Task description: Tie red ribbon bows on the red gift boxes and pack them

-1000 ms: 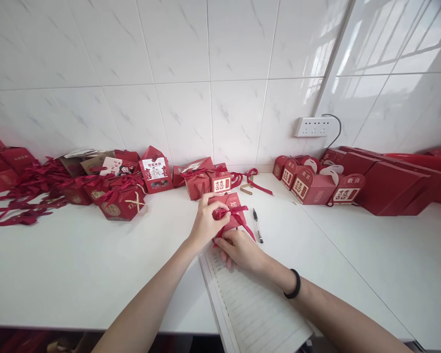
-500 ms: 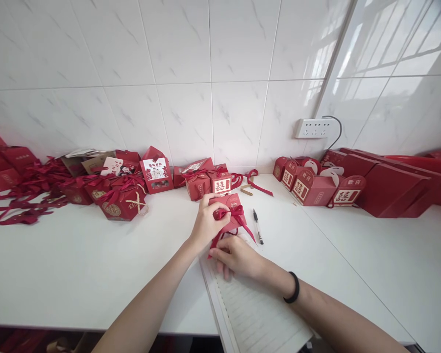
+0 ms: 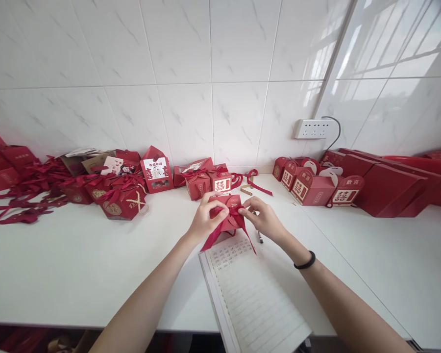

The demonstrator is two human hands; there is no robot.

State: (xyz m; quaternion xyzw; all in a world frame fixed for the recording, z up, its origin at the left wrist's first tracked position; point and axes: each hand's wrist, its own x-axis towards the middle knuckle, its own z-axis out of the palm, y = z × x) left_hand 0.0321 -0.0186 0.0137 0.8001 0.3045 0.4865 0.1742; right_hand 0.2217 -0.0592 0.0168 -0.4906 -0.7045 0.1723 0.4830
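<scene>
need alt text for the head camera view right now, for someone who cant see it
A person's left hand and right hand pinch a red ribbon bow on a small red box at a white table. A lined notebook lies nearer the viewer; more red boxes stand along the tiled wall.

The box is of smooth, matt card; its ribbon is of cloth with a soft sheen. The notebook has matt paper. The tiles are glossy, the table is smooth.
</scene>
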